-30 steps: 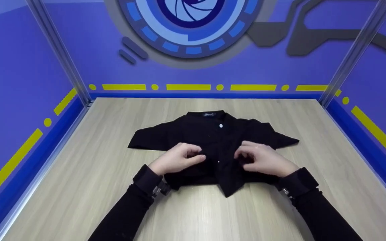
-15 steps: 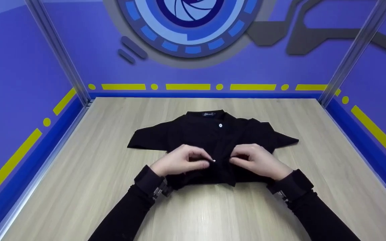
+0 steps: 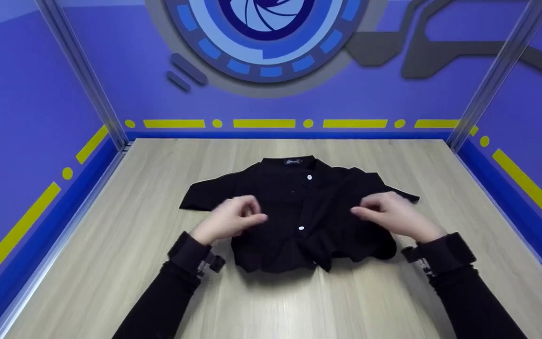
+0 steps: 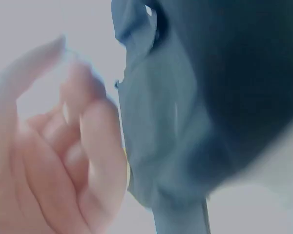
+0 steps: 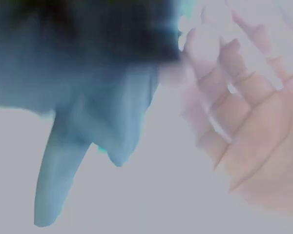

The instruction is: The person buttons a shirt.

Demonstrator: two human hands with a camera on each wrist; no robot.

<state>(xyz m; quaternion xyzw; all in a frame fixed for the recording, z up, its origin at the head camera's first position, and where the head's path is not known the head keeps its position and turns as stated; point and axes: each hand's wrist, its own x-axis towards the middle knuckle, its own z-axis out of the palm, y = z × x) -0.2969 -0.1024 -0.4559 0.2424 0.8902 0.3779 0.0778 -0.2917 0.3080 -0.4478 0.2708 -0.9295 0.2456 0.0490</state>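
A small black shirt (image 3: 280,202) lies on the table with its collar toward the back wall. White buttons run down its front, one near the collar and another lower down. My left hand (image 3: 231,217) hovers at the shirt's left side, fingers loosely bent. In the left wrist view that hand (image 4: 63,156) has cloth beside it and nothing between thumb and fingers. Over the right side of the shirt is my right hand (image 3: 391,214), its fingers relaxed. The right wrist view shows its fingertips near the dark cloth (image 5: 107,92); whether they touch is unclear. The hem looks puffed up and wavy.
The light wooden table (image 3: 134,263) is bounded by a blue printed back wall (image 3: 271,106) and side panels. Metal posts (image 3: 87,75) stand in the corners. Black bands with small cameras (image 3: 445,256) sit on both wrists.
Both hands have come away from the shirt's middle and moved outward to its sides. The lower button now shows fully, and the hem has spread and puffed toward the front.
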